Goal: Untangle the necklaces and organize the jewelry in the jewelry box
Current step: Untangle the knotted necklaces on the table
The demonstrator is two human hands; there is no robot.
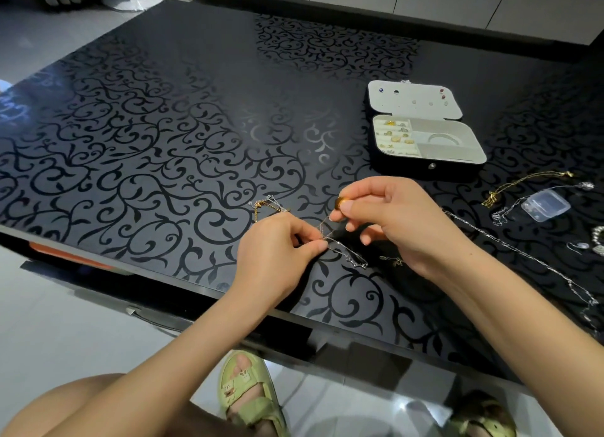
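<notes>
A tangle of thin silver and gold necklace chains hangs between my hands just above the black patterned table. My left hand pinches the chains at the knot with thumb and fingers. Slightly higher, my right hand pinches another strand, with a small amber bead or ring at the fingertips. A gold and silver loop trails behind the left hand. The open jewelry box stands further back on the right, with earrings in its lid, rings in the left slots and a bangle inside.
To the right lie a gold necklace, several silver chains, a small clear plastic case and loose silver pieces. The table's near edge runs just under my wrists. My sandalled feet are on the floor below.
</notes>
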